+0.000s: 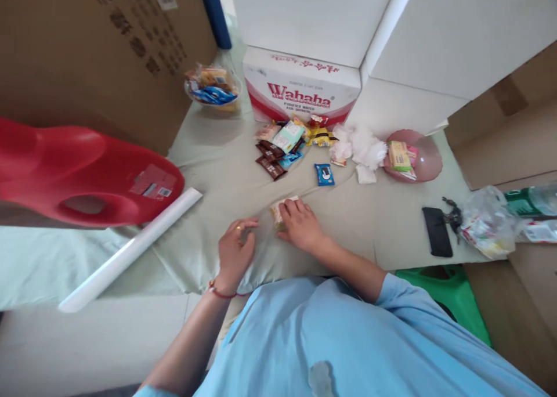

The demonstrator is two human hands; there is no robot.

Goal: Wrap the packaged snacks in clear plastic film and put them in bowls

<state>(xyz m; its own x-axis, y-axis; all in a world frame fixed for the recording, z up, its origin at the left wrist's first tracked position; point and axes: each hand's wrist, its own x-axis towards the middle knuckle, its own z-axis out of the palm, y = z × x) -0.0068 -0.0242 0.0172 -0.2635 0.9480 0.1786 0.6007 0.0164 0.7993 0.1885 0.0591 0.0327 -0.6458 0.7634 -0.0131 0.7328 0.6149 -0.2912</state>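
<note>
My right hand is on a small pale, yellowish snack packet lying on the cloth, its fingers curled over the top and the thumb at the near side. Most of the packet is hidden under the hand. To its left, my left hand is just above the cloth, fingers stretched out, holding nothing. Beyond the hands sits a blue snack packet on its own. Farther back lies a heap of wrapped snacks with brown packets, a pale green packet and a yellow packet.
Crumpled white tissues lie beside a pink bowl holding packets. A tub of snacks, a Wahaha box, a red jug and a white roll stand or lie around. A black phone rests right.
</note>
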